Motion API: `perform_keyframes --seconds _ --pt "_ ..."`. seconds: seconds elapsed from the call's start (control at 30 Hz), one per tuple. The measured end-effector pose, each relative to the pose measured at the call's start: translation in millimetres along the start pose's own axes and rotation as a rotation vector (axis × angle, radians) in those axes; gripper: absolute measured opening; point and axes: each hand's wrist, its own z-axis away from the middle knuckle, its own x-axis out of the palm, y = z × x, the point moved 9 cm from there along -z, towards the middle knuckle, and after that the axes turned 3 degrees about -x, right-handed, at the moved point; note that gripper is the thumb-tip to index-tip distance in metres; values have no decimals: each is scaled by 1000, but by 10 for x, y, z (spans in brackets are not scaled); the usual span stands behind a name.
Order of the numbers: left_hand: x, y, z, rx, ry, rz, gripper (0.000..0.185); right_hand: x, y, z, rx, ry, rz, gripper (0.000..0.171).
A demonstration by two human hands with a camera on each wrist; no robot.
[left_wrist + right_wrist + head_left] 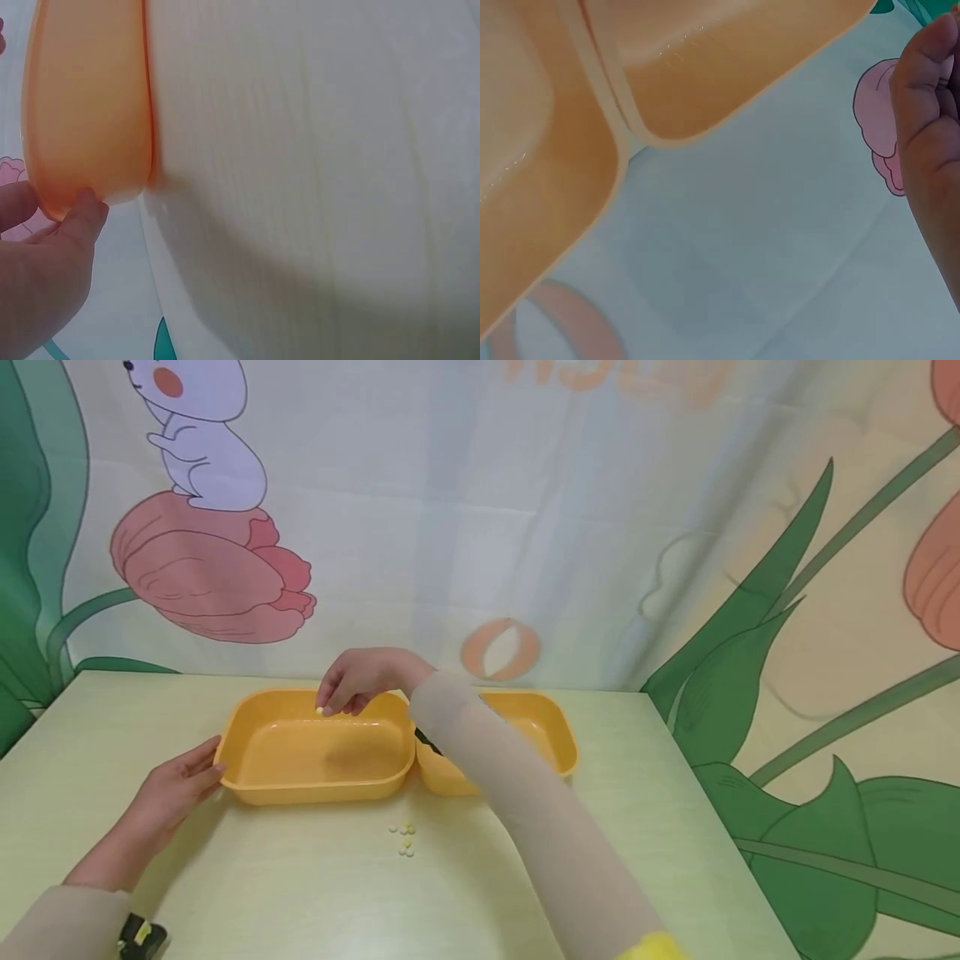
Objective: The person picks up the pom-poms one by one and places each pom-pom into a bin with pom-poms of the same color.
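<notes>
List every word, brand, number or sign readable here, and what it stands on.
No word can be read in full.
White printed fabric backdrop, top edge: orange letters, cut off and faint, unreadable.
Same backdrop, lower: "O"-shaped orange ring, perhaps a letter.
Two yellow rectangular plastic trays: no text visible.
Small white and yellow pieces: too small.

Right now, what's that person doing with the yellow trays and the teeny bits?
The person's right hand pinches a tiny yellowish bit above the left tray. The left hand holds that tray by its left end. The right tray sits next to it, partly hidden behind the sleeve. A few white and yellow bits lie on the table, in front of the trays.
</notes>
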Motion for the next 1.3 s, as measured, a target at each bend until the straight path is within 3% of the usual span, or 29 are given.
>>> perform_keyframes --seconds 0.47,0.73,1.07,1.3 --pt "-12 -14 38 -10 2 12 64 79 -51 -316 28 68 138 14" --pt "-36 -15 59 12 7 -7 63 263 57 -488 92 80 230 3" --pt "-10 32 55 29 -3 3 62 410 191 -592 162 45 322 6" --pt "-18 25 42 26 -7 -6 63 510 302 -661 185 -11 261 13"
